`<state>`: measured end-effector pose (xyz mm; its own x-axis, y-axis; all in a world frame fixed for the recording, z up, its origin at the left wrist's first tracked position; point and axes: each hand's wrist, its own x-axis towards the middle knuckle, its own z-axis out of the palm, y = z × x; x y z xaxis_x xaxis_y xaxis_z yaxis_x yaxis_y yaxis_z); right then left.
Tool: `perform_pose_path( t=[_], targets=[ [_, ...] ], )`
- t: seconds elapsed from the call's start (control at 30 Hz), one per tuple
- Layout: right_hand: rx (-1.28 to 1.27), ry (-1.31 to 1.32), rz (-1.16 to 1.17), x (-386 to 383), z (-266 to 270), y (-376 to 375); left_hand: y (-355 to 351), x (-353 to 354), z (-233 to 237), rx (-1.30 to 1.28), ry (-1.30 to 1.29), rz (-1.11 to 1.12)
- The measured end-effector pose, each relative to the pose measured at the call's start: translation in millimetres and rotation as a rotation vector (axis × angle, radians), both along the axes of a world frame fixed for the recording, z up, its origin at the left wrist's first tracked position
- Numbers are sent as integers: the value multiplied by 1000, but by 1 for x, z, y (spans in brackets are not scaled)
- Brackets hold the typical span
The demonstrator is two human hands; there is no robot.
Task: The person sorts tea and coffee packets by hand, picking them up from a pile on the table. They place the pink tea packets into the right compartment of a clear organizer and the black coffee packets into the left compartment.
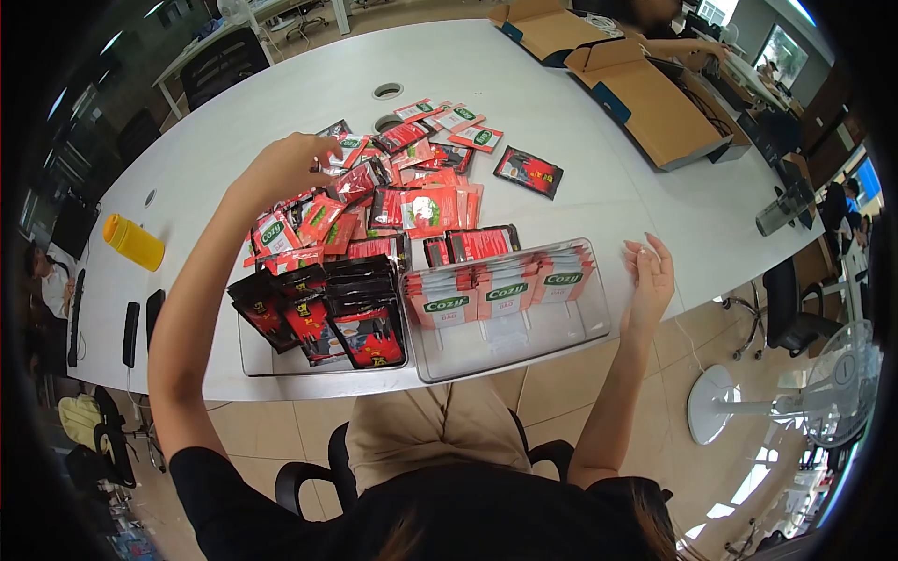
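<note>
Bright, even daylight; fisheye distortion, dark vignetted corners.

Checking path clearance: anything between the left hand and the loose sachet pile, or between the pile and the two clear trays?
Nothing visible: the left hand is over the sachet pile, and the clear trays sit right beside it, tops open.

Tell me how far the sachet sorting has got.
Done: black sachets stand in the left tray, Cozy sachets in the right tray. In hand: the left hand reaches into the loose pile; the right hand is empty. Left: that pile.
</note>
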<state>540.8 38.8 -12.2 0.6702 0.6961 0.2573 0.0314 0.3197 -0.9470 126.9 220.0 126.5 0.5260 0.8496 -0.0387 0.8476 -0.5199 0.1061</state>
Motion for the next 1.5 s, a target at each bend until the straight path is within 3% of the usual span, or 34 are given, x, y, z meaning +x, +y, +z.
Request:
perform_pose_path(
  t=[0.13,0.27,0.53,0.63,0.7,0.83,0.87,0.97,1.03,1.3,1.5],
  targets=[
    [-88,-40,54,3,-1,1,63,-21,-33,-199,-26,-99],
    [-116,-54,63,-1,3,-2,80,2,-53,-360,-28,-19],
    [-71,6,99,0,5,-2,93,29,-51,-209,82,-166],
    [-66,24,103,1,3,-2,122,26,-38,-262,-8,-209],
    [-66,30,99,2,1,-1,122,34,-26,-203,-227,-218],
    [-91,22,78,-1,4,-2,131,59,-31,-172,-400,-82],
    [-93,17,73,-1,5,-2,132,67,-31,-143,-277,-31],
    [-115,-3,94,1,4,-2,156,70,-69,-66,-290,-143],
    [-109,9,93,-1,5,-1,168,73,-80,-196,-122,-82],
    [-117,-15,90,-1,4,1,176,68,-89,-268,-237,-12],
    [-117,-26,96,-3,0,-1,160,63,-93,1,-244,-52]
  ],
)
